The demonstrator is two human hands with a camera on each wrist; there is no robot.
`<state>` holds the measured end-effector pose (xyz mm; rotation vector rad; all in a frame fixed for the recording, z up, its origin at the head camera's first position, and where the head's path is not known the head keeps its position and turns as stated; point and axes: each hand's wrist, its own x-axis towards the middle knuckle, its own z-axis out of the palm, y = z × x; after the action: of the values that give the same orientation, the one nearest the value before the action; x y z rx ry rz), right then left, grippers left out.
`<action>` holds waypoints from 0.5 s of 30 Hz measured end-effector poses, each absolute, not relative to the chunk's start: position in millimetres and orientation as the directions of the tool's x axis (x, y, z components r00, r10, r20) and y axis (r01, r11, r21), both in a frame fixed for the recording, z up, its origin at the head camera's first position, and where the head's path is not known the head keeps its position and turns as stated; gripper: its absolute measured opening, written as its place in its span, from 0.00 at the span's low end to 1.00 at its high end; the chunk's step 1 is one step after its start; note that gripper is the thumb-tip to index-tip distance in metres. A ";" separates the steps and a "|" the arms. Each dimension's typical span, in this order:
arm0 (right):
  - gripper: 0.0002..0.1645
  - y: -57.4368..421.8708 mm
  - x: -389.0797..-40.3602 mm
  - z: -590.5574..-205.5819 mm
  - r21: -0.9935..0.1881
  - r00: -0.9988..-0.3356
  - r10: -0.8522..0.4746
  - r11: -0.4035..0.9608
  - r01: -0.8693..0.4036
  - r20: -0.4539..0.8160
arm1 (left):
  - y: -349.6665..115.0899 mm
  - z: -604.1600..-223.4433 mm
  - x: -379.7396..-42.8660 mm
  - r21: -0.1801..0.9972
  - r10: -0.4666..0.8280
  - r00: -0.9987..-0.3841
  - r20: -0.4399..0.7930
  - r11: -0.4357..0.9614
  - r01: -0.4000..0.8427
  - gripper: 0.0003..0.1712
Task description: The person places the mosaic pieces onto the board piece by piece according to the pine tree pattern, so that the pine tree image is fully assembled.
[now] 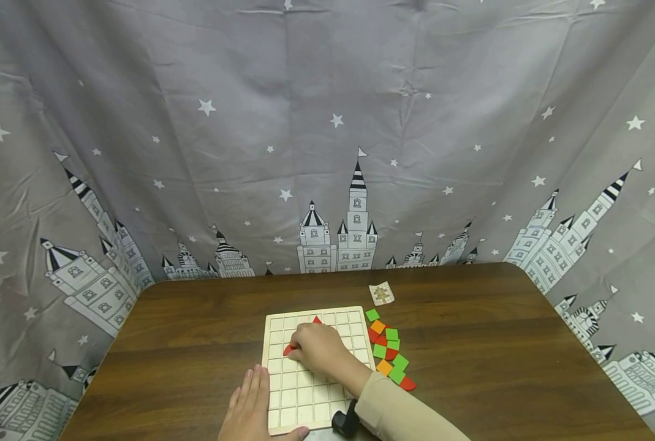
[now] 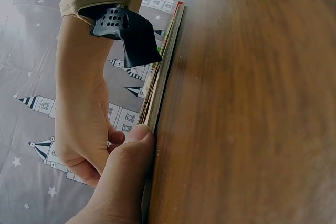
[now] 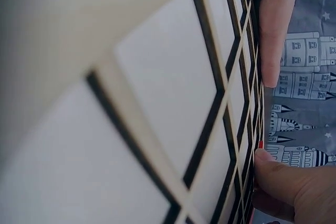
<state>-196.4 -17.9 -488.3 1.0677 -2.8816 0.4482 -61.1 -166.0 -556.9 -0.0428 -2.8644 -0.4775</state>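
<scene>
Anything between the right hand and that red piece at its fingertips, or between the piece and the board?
Nothing visible: the right hand has its fingertips on the red piece, which is over the board. A second red piece shows past the knuckles, toward the far edge; the hand hides some squares.

A pale gridded board point(image 1: 283, 398) lies flat, with a partly hidden red piece point(image 1: 288, 350) and, farther back, a red tip point(image 1: 317, 320).

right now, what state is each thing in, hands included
Grid board: flat on the table, visible cells mostly bare
Right hand: curled, pinching a red piece at the board
Left hand: fingers straight, along the board's left edge
Second red piece: on board, partly hidden
Loose tiles: clustered right of board, some overlapping
Patterned card: patterned side up
Castle curtain: hanging, creased
</scene>
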 end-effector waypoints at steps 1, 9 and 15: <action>0.08 -17.7 -196.6 -488.8 -0.256 -0.762 -0.634 0.721 -0.645 0.134 | -166.1 -556.5 -61.0 0.318 -0.011 -0.973 0.231 0.946 0.065 0.76; 0.06 -14.5 -195.5 -487.2 -0.300 -0.761 -0.636 0.706 -0.642 0.131 | -165.7 -554.4 -61.1 0.325 -0.014 -0.984 0.180 0.945 0.046 0.77; 0.05 -13.0 -194.8 -485.5 -0.297 -0.757 -0.638 0.703 -0.646 0.137 | -166.0 -553.9 -61.0 0.329 -0.020 -0.987 0.162 0.944 0.035 0.78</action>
<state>-194.8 -13.0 -485.5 1.0852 -2.8769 0.5166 -61.0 -166.0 -553.9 -0.0120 -2.9352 -0.5016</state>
